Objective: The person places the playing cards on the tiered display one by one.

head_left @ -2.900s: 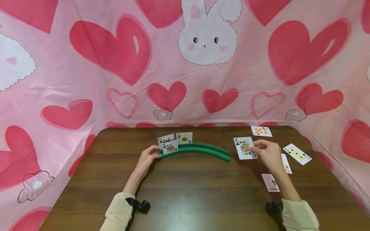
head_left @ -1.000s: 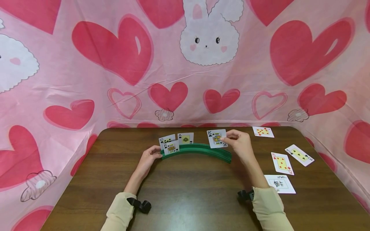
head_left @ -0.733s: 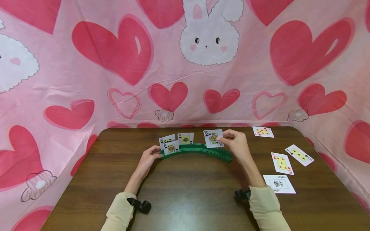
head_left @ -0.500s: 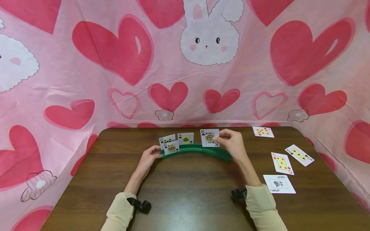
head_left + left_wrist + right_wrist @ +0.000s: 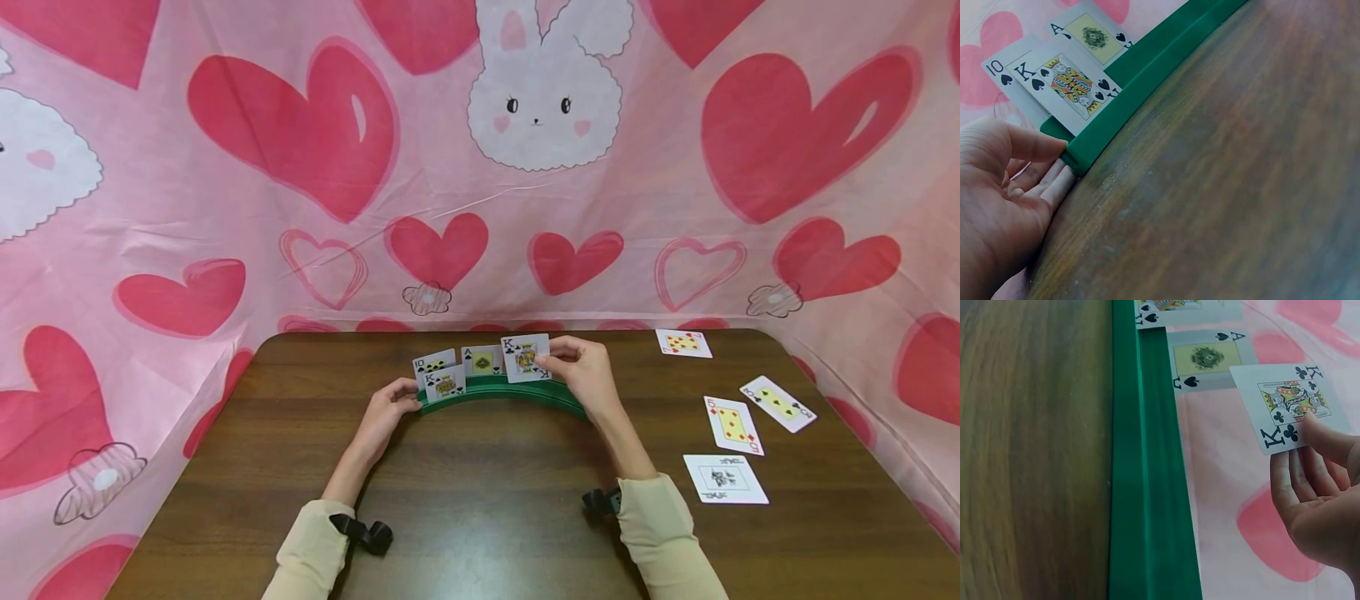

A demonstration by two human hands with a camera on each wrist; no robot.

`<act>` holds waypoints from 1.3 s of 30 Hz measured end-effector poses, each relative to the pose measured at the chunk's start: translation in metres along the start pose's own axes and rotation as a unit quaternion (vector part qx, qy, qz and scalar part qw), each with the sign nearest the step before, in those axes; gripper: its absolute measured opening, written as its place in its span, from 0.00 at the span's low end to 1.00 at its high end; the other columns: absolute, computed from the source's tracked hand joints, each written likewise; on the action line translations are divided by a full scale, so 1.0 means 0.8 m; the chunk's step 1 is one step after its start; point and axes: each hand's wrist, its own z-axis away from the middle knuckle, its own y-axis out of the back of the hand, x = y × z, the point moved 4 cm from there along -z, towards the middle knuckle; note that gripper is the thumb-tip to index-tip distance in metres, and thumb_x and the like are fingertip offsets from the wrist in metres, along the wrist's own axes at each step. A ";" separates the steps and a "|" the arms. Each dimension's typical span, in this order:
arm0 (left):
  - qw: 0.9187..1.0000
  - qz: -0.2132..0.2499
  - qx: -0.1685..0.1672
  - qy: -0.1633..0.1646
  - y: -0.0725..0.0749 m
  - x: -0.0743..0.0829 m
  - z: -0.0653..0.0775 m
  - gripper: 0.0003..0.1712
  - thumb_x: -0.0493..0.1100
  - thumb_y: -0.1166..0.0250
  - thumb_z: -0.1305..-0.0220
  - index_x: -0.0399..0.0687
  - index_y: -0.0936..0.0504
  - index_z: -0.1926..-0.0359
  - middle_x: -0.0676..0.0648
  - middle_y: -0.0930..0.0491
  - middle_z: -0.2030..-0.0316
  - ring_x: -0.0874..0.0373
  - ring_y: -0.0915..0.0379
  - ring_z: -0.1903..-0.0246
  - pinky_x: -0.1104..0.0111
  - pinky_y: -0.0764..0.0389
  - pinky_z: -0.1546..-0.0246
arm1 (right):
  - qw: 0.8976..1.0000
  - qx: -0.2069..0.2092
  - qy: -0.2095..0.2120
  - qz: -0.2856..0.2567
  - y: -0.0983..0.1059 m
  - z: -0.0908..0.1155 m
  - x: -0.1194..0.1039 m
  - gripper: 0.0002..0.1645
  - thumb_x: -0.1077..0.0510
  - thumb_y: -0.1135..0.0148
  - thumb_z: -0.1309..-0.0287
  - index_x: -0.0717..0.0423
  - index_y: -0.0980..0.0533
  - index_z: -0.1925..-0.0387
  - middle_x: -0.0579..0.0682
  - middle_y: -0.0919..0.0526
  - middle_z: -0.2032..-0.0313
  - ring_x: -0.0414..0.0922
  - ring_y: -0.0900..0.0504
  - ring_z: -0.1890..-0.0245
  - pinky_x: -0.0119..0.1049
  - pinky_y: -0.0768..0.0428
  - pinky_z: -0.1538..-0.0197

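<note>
A curved green card holder (image 5: 487, 389) lies on the table, with grooves along its length. At its left end my left hand (image 5: 387, 409) pinches the tip between thumb and fingers, clearly seen in the left wrist view. Upright in the holder stand the king of spades (image 5: 1067, 84) in front, the ten of spades (image 5: 1013, 87) behind it, and the ace of spades (image 5: 482, 360) in the back groove. My right hand (image 5: 585, 372) pinches the king of clubs (image 5: 1294, 406) by its right edge, face toward me. That card hangs above the holder, just right of the ace.
On the right of the wooden table (image 5: 480, 517) several cards lie face up: a seven of hearts (image 5: 683, 342) at the back, a club card (image 5: 777, 403), a five of diamonds (image 5: 733, 425) and a joker-like card (image 5: 725, 478). A pink heart-print cloth (image 5: 435, 167) hangs behind.
My right hand has carried the king of clubs leftward from the right of the table to over the holder, beside the ace. My left hand has kept its grip on the holder's end.
</note>
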 end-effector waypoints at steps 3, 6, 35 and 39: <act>1.000 0.000 -0.001 0.001 0.000 0.000 0.000 0.15 0.29 0.40 0.32 0.31 0.20 0.46 0.36 0.21 0.42 0.56 0.24 0.50 0.73 0.26 0.52 | 1.000 -0.002 -0.006 -0.009 -0.007 -0.001 0.004 0.14 0.66 0.27 0.40 0.74 0.16 0.56 0.60 0.11 0.63 0.39 0.15 0.67 0.29 0.17 0.60; 1.000 -0.001 0.000 0.001 0.000 0.000 0.001 0.15 0.29 0.40 0.32 0.31 0.20 0.46 0.36 0.21 0.43 0.56 0.24 0.50 0.73 0.26 0.52 | 1.000 -0.004 -0.008 -0.013 -0.013 -0.002 0.009 0.13 0.67 0.28 0.41 0.75 0.17 0.57 0.60 0.11 0.64 0.37 0.16 0.68 0.28 0.18 0.61; 1.000 -0.007 0.004 -0.003 0.000 -0.002 -0.001 0.14 0.29 0.40 0.33 0.31 0.20 0.47 0.37 0.20 0.45 0.58 0.24 0.52 0.72 0.26 0.53 | 0.999 -0.021 -0.032 0.002 -0.042 -0.005 0.040 0.10 0.67 0.27 0.40 0.71 0.14 0.59 0.59 0.11 0.62 0.41 0.17 0.63 0.28 0.20 0.59; 1.000 -0.010 0.003 -0.005 0.000 -0.003 -0.002 0.14 0.28 0.40 0.33 0.31 0.20 0.47 0.36 0.20 0.45 0.57 0.24 0.52 0.72 0.26 0.53 | 0.999 -0.030 -0.037 0.006 -0.044 -0.006 0.043 0.10 0.66 0.28 0.40 0.71 0.14 0.58 0.60 0.11 0.61 0.43 0.16 0.62 0.29 0.20 0.58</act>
